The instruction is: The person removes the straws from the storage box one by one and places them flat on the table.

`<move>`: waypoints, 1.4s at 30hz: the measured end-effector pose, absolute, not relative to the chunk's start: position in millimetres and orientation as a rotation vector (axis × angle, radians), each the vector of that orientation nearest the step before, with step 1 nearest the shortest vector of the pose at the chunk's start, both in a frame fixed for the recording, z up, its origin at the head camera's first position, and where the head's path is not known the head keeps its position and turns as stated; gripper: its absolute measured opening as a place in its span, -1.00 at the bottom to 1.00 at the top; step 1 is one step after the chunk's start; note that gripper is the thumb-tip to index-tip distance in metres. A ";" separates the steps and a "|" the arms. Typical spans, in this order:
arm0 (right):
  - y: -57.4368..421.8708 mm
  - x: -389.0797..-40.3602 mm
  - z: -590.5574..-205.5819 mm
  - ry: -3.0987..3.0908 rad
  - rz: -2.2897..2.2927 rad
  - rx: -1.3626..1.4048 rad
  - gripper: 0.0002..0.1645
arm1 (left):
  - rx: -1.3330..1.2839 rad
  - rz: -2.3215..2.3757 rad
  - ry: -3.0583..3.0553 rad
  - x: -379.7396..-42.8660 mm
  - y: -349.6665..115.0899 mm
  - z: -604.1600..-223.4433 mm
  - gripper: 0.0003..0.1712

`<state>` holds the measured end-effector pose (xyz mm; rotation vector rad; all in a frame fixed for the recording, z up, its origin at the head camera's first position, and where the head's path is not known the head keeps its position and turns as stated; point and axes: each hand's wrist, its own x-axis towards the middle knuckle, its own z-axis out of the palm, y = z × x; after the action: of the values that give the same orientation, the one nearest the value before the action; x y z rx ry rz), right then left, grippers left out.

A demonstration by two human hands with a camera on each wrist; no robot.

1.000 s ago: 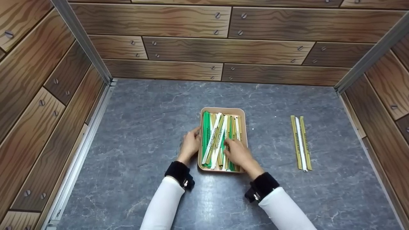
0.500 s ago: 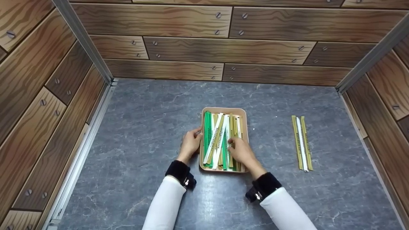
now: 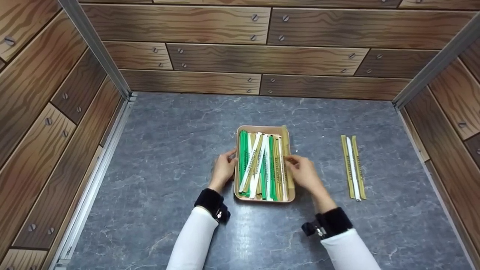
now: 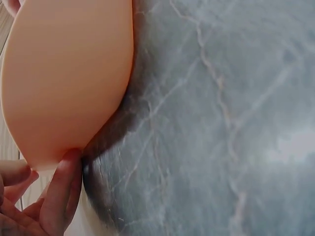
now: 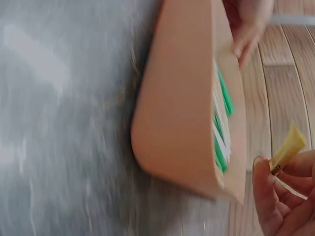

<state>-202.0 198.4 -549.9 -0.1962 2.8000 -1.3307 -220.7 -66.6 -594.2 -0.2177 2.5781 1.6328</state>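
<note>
My right hand (image 3: 305, 173) pinches a khaki wrapped straw (image 3: 285, 140) over the right rim of a tan tray (image 3: 262, 128). The right wrist view shows the straw's flared end (image 5: 291, 144) sticking out between thumb and fingertips, raised beside the tray. Inside the tray lie several wrapped straws, green (image 3: 243, 157), white (image 3: 246, 168) and khaki, mostly lengthwise, a few crossing. On the tray's left side my left hand (image 3: 224, 169) grips the wall; in the left wrist view thumb and fingers (image 4: 64, 187) hold it at its edge.
To the right on the grey marbled table, a white wrapped straw (image 3: 353, 168) lies between two khaki ones (image 3: 347, 168), side by side. Wood-patterned walls (image 3: 217, 58) with metal edge frames (image 3: 101, 48) enclose the table at the back and both sides.
My right hand has moved right from the middle of the tray to its right rim, carrying a khaki wrapped straw out of the pile. The left hand has stayed in place.
</note>
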 end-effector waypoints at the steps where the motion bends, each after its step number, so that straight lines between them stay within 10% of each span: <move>1: 205.4 -202.0 -549.4 2.816 -1.345 -0.197 -0.69 | -0.223 1.617 2.590 -220.8 -66.7 -594.3 -0.54; 21: 322.2 -196.5 -562.6 2.933 -0.812 0.683 -0.56 | -0.177 1.521 2.659 -221.2 -67.5 -590.9 -0.53; 42: 329.8 -204.2 -566.1 2.904 -0.666 0.726 -0.58 | -0.160 1.534 2.639 -222.3 -67.6 -592.3 -0.53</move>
<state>-204.2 329.8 -566.1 0.7259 2.9035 -0.6660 -222.3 -67.6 -592.3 -0.1601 2.6390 1.5342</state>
